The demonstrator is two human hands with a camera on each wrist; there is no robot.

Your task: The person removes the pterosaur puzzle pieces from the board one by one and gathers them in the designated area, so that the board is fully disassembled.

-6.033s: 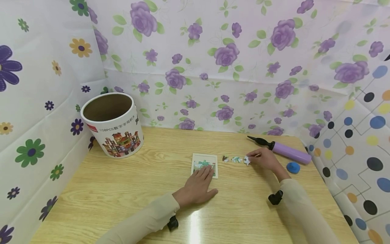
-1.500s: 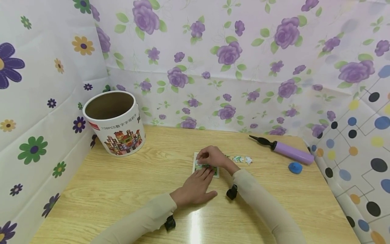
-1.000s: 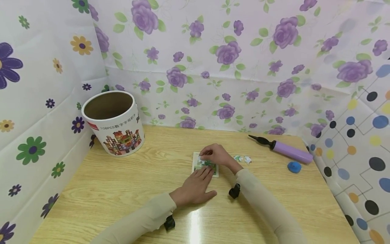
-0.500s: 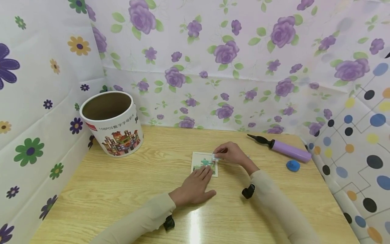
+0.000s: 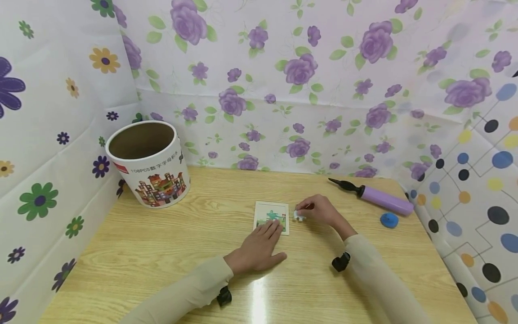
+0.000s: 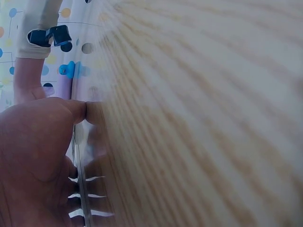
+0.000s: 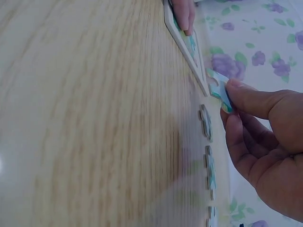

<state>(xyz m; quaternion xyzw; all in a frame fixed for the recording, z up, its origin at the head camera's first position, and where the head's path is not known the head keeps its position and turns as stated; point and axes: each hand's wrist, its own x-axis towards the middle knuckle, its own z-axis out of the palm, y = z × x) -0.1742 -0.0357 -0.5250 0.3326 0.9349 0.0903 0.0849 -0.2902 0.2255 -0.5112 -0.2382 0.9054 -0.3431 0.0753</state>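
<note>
My left hand lies flat, its straight fingertips resting on the lower part of a small white-framed jigsaw puzzle board with a green picture. In the left wrist view the palm side of that hand shows low over the wood. Between thumb and fingers, my right hand pinches a puzzle piece, held raised just off the board's right side. Below it in the right wrist view, loose puzzle pieces lie in a row on the table: the nearest piece, a middle piece and a partly cut-off piece.
A large white printed bucket stands at the back left of the wooden table. On the right lie a purple hand pump with a black nozzle and a small blue object. Flower-patterned cloth rises behind.
From the loose pieces my right hand went left over the board, then drew back right, still pinching a piece. My left hand has stayed on the board.
</note>
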